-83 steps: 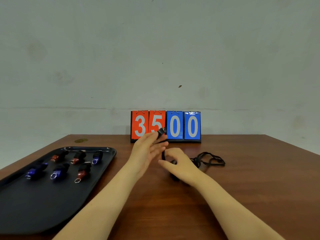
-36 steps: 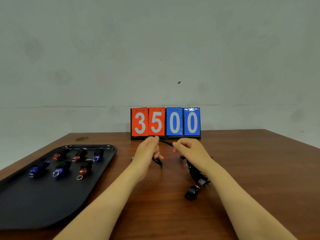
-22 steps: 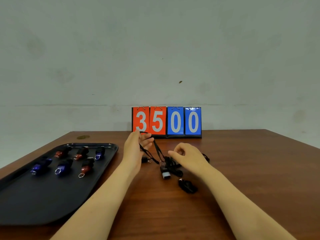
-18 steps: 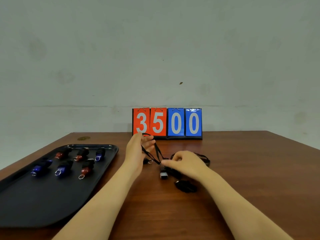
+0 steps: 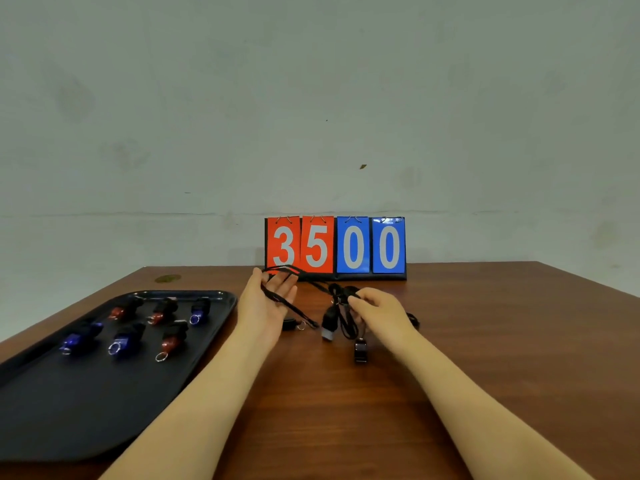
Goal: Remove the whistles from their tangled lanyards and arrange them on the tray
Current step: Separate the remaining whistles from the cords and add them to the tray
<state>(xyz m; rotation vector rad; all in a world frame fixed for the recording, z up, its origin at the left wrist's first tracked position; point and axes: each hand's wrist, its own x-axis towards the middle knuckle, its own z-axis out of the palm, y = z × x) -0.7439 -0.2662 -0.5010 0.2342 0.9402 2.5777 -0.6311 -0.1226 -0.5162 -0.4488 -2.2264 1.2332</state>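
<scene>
Hands [image 5: 268, 301] amid thin black cords [image 5: 313, 285]

- Head view, single camera: worn at head height, facing forward and slightly down across the desk [image 5: 450, 393] toward the wall [image 5: 311, 98].
- Forearms close in foreground; scoreboard [image 5: 335, 245] at far edge.
</scene>
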